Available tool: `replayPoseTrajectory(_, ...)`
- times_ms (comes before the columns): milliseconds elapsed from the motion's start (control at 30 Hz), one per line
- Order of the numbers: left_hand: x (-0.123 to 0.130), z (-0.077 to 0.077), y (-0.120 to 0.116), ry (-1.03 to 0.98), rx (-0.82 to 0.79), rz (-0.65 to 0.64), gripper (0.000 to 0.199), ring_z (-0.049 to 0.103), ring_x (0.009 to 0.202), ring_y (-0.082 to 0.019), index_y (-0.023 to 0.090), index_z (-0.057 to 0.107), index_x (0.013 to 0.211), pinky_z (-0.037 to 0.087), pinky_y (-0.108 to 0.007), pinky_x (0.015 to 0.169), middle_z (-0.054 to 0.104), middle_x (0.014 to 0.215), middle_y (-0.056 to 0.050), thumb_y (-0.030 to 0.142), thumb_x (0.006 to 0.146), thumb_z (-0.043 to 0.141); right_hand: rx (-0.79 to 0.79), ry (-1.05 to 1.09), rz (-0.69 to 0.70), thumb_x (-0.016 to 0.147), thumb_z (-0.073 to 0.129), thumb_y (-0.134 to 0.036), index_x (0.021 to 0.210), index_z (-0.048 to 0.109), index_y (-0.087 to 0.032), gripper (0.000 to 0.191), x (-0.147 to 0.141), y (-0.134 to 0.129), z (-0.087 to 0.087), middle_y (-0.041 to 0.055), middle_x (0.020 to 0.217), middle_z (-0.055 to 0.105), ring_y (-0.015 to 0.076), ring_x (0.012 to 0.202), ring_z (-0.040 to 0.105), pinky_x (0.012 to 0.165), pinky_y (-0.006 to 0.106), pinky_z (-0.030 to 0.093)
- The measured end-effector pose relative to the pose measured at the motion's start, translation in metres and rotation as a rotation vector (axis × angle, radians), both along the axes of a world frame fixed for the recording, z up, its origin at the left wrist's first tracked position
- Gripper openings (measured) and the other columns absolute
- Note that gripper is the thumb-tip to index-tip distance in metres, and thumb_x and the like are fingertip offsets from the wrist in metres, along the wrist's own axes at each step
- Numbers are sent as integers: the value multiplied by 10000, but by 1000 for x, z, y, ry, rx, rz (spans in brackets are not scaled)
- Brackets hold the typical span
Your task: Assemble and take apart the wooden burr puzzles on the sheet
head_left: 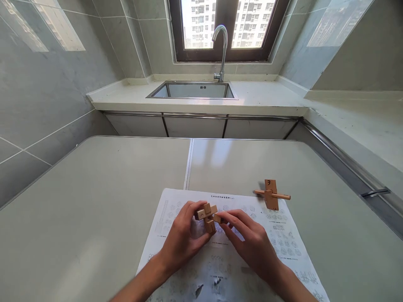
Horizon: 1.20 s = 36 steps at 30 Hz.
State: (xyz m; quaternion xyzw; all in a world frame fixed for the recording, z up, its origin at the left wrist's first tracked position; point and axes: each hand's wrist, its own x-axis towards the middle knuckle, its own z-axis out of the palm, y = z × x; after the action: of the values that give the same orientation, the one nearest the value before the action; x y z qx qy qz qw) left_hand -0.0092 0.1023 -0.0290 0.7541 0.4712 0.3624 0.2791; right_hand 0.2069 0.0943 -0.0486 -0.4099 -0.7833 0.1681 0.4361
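- Head view: a small cluster of joined wooden pieces (209, 225) is held up between the fingers and thumb of the left hand (183, 235), above the printed sheet (176, 251).
- By the right hand (252, 235), a small wooden block (217, 218) is pinched in a narrow grip between the fingertips and is brought up against the right side of the cluster; whether it is seated in a notch cannot be told.
- To the right of the hands and slightly farther away, a wooden piece with a rod (271, 197) is seen by the sheet's far right corner, with the rod passed crosswise through it and a dark mark borne near its top.
- Rows of small line diagrams are printed on the sheet, and two dark patches are shown near its lower middle; what they are cannot be told.
- The sheet is laid on a pale table (94, 201), which is crossed by a light seam.
- Beyond the table, a sink (189, 98) is set into a white countertop (267, 98), with a curved faucet (225, 46) mounted behind it, below a dark-framed window (245, 54).
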Motion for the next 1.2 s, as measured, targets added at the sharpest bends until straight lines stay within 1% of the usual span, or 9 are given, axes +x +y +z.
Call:
replayPoseTrajectory(133, 0, -4, 1, 100, 131, -8, 563, 656, 1057, -220, 296, 498, 1381, 586, -371, 905, 639, 1182, -58, 112, 886, 692, 15, -32, 15, 1036, 540, -75, 1356, 627, -230, 366, 2, 0, -2, 99, 1107, 726, 209, 943, 758, 762, 304, 654)
replayPoseTrajectory(233, 0, -4, 0, 137, 166, -11, 515, 663, 1060, -225, 294, 518, 1359, 595, -374, 903, 631, 1177, -65, 119, 898, 666, 19, -34, 31, 1036, 532, -77, 1371, 624, -246, 387, 3, 0, -2, 96, 1107, 726, 213, 944, 757, 766, 309, 655)
replayPoseTrajectory(467, 3, 1, -2, 123, 97, -47, 458, 681, 1042, -239, 303, 550, 1316, 594, -376, 882, 663, 1182, -69, 183, 902, 705, 1, -46, 119, 1042, 508, -82, 1439, 563, -315, 464, 3, -5, 0, 79, 1091, 718, 205, 898, 748, 723, 313, 644)
replayPoseTrajectory(600, 4, 5, -2, 26, 2, -65, 451, 689, 986, -216, 308, 551, 1303, 575, -353, 864, 704, 1130, -35, 167, 902, 699, -38, -9, 103, 1043, 537, -98, 1418, 554, -334, 443, 3, -5, 1, 70, 1113, 686, 203, 940, 729, 788, 339, 634)
replayPoseTrajectory(733, 2, 16, -2, -104, -152, -98, 511, 685, 1037, -207, 301, 557, 1311, 559, -342, 921, 700, 1209, -26, 180, 865, 775, -138, 58, 30, 1072, 488, -151, 1473, 488, -314, 434, 2, -3, 4, 93, 1206, 626, 201, 963, 688, 852, 369, 609)
replayPoseTrajectory(800, 1, 21, -2, -140, -201, -122, 564, 679, 1079, -222, 298, 562, 1310, 555, -352, 950, 697, 1238, -29, 202, 825, 832, -209, 82, 20, 1084, 480, -204, 1414, 530, -289, 345, 0, -2, 6, 100, 1222, 616, 208, 977, 672, 856, 369, 592)
replayPoseTrajectory(900, 0, 24, -1, -171, -226, -144, 610, 676, 1101, -244, 295, 577, 1297, 554, -377, 974, 702, 1232, -35, 207, 775, 881, -327, 136, 91, 1097, 460, -277, 1181, 624, -255, 186, -1, -1, 12, 81, 1113, 645, 214, 956, 655, 803, 343, 561)
replayPoseTrajectory(1033, -1, 25, -1, -189, -277, -158, 610, 684, 1056, -248, 305, 596, 1297, 568, -405, 981, 710, 1166, -35, 257, 769, 897, -518, 211, 163, 1096, 448, -383, 910, 608, -229, 290, 0, -1, 20, 28, 847, 641, 190, 767, 607, 710, 317, 497)
replayPoseTrajectory(1200, -2, 26, -3, -227, -366, -196, 669, 692, 1088, -256, 331, 576, 1359, 565, -416, 1009, 713, 1205, -41, 239, 774, 887, -750, 343, 241, 1062, 481, -505, 769, 550, -218, 416, 1, -3, 24, -5, 697, 612, 163, 667, 565, 659, 283, 444)
